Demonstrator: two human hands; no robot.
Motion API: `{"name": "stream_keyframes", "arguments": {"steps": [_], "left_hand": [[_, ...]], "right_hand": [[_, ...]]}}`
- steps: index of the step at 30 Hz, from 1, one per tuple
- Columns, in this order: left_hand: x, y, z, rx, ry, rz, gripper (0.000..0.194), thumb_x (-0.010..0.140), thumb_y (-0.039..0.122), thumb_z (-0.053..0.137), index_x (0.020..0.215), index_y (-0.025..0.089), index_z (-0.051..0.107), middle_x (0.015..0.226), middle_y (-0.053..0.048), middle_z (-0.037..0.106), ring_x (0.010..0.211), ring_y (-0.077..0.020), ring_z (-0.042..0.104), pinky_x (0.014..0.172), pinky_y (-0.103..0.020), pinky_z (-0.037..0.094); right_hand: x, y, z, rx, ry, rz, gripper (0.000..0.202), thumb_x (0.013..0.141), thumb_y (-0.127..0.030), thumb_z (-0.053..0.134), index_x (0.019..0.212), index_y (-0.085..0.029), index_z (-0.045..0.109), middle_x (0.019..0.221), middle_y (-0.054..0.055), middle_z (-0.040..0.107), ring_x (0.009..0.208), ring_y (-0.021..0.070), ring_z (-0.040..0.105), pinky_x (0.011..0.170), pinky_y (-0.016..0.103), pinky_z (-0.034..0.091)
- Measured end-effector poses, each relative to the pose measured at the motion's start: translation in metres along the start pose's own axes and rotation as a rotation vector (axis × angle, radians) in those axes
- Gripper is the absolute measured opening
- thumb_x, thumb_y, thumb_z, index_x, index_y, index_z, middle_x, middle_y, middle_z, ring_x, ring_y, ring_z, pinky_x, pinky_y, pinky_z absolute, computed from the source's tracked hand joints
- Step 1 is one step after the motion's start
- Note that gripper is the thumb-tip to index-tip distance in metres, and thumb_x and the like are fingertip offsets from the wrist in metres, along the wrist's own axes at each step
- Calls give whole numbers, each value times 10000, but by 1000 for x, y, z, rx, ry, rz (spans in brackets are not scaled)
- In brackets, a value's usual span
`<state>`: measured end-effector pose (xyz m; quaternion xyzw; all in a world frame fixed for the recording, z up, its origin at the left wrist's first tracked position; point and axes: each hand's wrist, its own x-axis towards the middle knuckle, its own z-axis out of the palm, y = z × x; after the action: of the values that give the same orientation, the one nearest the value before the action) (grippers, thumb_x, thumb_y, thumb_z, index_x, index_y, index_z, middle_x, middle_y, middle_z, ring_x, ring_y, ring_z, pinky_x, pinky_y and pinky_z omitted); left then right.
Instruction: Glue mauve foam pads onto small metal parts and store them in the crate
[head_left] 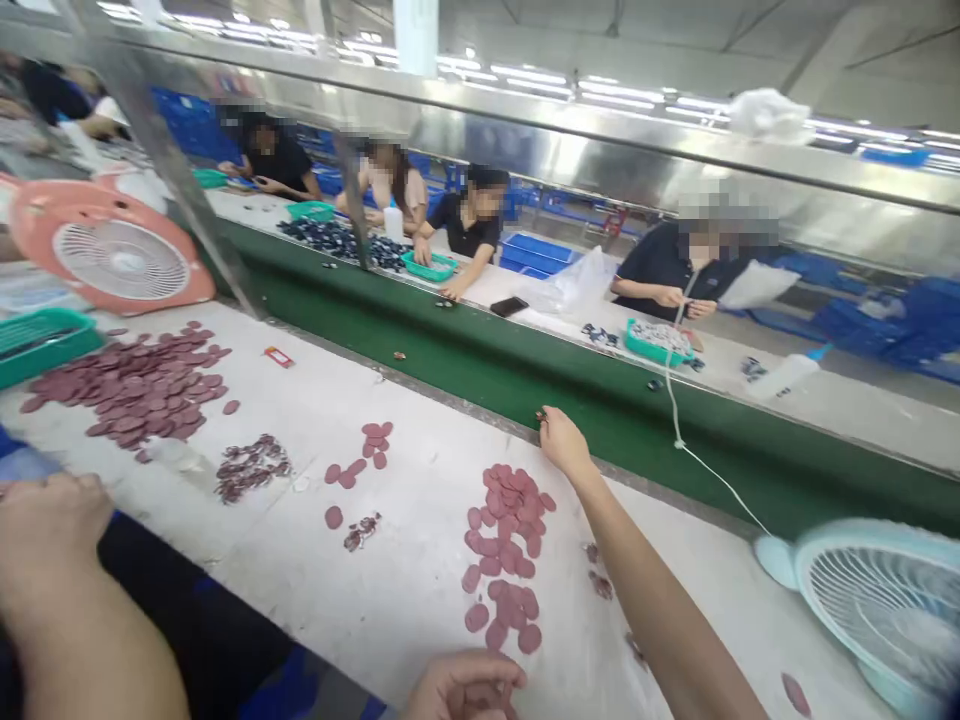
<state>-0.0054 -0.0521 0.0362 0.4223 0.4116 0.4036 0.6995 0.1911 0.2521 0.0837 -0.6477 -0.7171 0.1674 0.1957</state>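
The right hand (564, 443) reaches out to the far edge of the white table (420, 590), fingers pinched on a small dark piece (540, 414) right at the lip of the green belt (525, 380). The left hand (465, 688) sits at the near table edge, fingers curled in loosely; whether it holds anything cannot be told. A further hand (46, 520) and forearm rest at the lower left, at the near edge of the table.

Between the two hands lies a loose pile of flat, round, matte pink discs (506, 550), overlapping like coins. A few more discs (360, 460) are scattered to its left, with a small cluster of dark, shiny bits (361, 531) near them and a larger heap of the same bits (251, 466) further left. A big spread of darker mauve discs (135, 385) covers the far left, beside a teal mesh basket (41, 340).

The table top is pale, smooth and slightly scuffed. A pink round fan (112, 255) with a white grille stands at the far left; a light blue fan (881, 600) stands at the right, its white cord (697, 455) trailing across the belt.

Across the belt several people sit at a second white bench with teal trays (656, 342) and dark parts. Blue crates (536, 250) are stacked behind them, under a metal rail and rows of strip lights.
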Motion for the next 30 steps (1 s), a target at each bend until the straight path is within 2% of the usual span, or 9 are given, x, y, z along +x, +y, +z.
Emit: {"name": "stream_keyframes", "arguments": {"steps": [4, 9, 10, 13, 17, 20, 22, 26, 30], "left_hand": [[-7, 60, -74, 196, 301, 224, 272, 923, 380, 625, 1182, 297, 636, 1259, -85, 633, 1102, -244, 623, 857, -399, 569], [-26, 129, -216, 350, 634, 396, 241, 932, 395, 603, 1145, 290, 644, 1189, -85, 650, 1021, -223, 635, 806, -372, 576], [-32, 139, -244, 392, 703, 441, 271, 959, 337, 579, 1129, 129, 612, 1096, -94, 659, 927, -179, 647, 792, -390, 552], [-48, 156, -312, 535, 924, 535, 326, 853, 366, 592, 569, 235, 499, 513, 21, 424, 601, -195, 627, 554, -283, 479], [-59, 161, -358, 738, 1101, 576, 276, 709, 322, 608, 483, 256, 465, 451, 44, 294, 380, -149, 424, 423, -254, 348], [-56, 160, -355, 847, 1140, 584, 331, 715, 367, 601, 448, 254, 441, 434, 28, 301, 415, -174, 484, 442, -265, 373], [-46, 153, -328, 876, 1125, 569, 387, 769, 428, 579, 446, 253, 458, 439, 8, 335, 545, -220, 609, 500, -284, 432], [-5, 105, -218, 676, 889, 287, 269, 905, 468, 561, 886, 245, 711, 782, -66, 663, 951, -250, 685, 739, -335, 546], [27, 46, -115, 632, 669, 226, 251, 924, 436, 609, 1113, 282, 668, 1136, -82, 692, 983, -223, 658, 787, -382, 589]], "right_hand": [[35, 14, 15, -182, -98, 38, 326, 957, -352, 619, 1231, -175, 604, 1259, 101, 616, 1074, 232, 634, 918, 448, 551], [73, 6, 16, -295, -184, 18, 318, 946, -348, 637, 1201, -159, 615, 1213, 102, 632, 1034, 222, 647, 879, 415, 564], [83, -2, 18, -293, -202, -12, 300, 950, -349, 633, 1189, -168, 622, 1202, 95, 637, 1019, 214, 650, 869, 404, 567], [117, -46, 39, -236, -244, -157, 265, 962, -356, 612, 1161, -183, 634, 1174, 75, 652, 978, 196, 657, 843, 387, 575], [152, -126, 95, -137, -192, -325, 305, 966, -360, 604, 1208, -175, 610, 1208, 84, 637, 1017, 211, 650, 873, 420, 568], [163, -174, 135, -93, -133, -389, 341, 962, -360, 609, 1250, -180, 588, 1266, 94, 610, 1080, 234, 631, 909, 452, 554], [165, -192, 153, -82, -131, -414, 343, 960, -358, 612, 1253, -181, 588, 1278, 96, 604, 1090, 238, 627, 916, 456, 552], [158, -200, 163, -97, -180, -425, 325, 960, -355, 614, 1234, -181, 600, 1255, 92, 617, 1063, 228, 637, 902, 445, 559], [139, -182, 140, -88, -174, -400, 325, 962, -358, 610, 1235, -183, 599, 1251, 92, 618, 1057, 226, 638, 897, 441, 560]]}}
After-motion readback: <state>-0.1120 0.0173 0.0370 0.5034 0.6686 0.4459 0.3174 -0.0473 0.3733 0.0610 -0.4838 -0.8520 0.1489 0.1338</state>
